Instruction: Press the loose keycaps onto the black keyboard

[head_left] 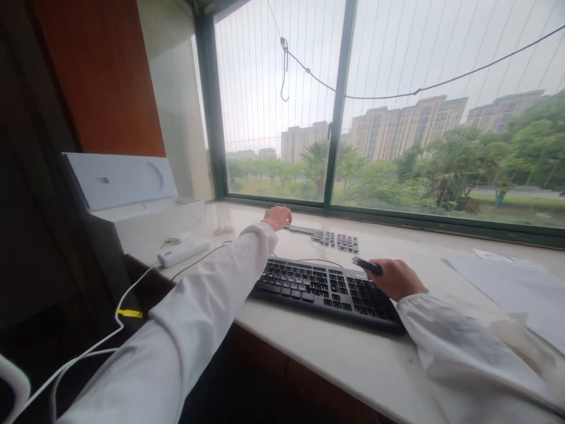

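A black keyboard (331, 291) lies on the pale sill; several keycaps are still on its left part, while many positions further right look bare. My right hand (399, 278) is closed round a small black tool (367, 265), held just above the keyboard's right end; its exact kind is not clear. Behind the keyboard, loose dark keycaps (342, 240) are laid out in rows. My left hand (277, 218) reaches to the left end of these rows with fingers bent together near a long dark strip of keycaps (304, 230). Whatever is between its fingertips is too small to make out.
To the left stand an open white box (150, 221) and a white power strip (183, 252) with a white cord (132, 285). A thin black cable (200, 259) crosses the sill. Papers (512, 288) lie at the right. A green-framed window (335, 118) rises behind.
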The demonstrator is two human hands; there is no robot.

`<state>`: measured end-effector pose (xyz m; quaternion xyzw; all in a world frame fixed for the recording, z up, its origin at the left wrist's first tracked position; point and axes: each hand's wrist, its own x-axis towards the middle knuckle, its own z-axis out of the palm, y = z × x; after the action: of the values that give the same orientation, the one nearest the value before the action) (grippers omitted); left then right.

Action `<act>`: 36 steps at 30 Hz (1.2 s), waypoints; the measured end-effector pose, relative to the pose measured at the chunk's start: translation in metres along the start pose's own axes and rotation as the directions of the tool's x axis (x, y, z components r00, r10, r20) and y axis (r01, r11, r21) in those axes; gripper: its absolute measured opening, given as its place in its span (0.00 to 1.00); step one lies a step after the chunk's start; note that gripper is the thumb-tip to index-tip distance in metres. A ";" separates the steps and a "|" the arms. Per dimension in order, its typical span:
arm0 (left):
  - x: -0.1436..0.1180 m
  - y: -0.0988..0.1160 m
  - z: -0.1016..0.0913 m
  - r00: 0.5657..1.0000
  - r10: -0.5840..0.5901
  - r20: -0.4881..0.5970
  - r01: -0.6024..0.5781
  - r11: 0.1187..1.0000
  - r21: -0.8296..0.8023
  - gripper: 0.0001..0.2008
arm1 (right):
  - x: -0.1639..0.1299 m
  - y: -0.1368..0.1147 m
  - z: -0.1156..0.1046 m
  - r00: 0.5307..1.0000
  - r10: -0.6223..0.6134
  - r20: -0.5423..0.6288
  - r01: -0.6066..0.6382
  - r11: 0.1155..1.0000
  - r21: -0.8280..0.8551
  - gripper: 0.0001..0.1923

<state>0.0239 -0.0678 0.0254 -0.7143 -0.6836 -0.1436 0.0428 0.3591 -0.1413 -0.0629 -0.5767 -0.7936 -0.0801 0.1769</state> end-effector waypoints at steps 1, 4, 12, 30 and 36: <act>0.014 -0.002 0.004 0.999 -0.017 0.033 0.017 1.000 0.006 0.10 | 0.000 0.000 -0.001 1.000 0.011 0.003 -0.010 1.000 -0.015 0.11; 0.046 -0.012 0.020 0.994 -0.055 0.095 0.052 0.998 0.025 0.11 | -0.001 -0.002 -0.006 0.999 0.035 -0.003 -0.035 0.996 -0.076 0.10; 0.097 -0.038 0.061 0.982 -0.076 0.171 0.068 0.996 0.054 0.11 | 0.000 -0.006 -0.007 0.999 0.031 0.016 -0.029 0.992 -0.122 0.11; 0.119 -0.047 0.092 0.975 -0.109 0.193 0.117 0.993 -0.029 0.19 | 0.000 -0.004 -0.002 0.999 0.041 0.017 -0.039 0.995 -0.092 0.09; 0.118 -0.045 0.090 0.976 -0.112 0.187 0.116 0.993 -0.013 0.20 | 0.001 -0.003 -0.001 0.999 0.032 0.014 -0.031 0.997 -0.068 0.10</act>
<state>-0.0045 0.0723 -0.0354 -0.6846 -0.7227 -0.0867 -0.0379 0.3565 -0.1417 -0.0614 -0.5956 -0.7823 -0.0998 0.1526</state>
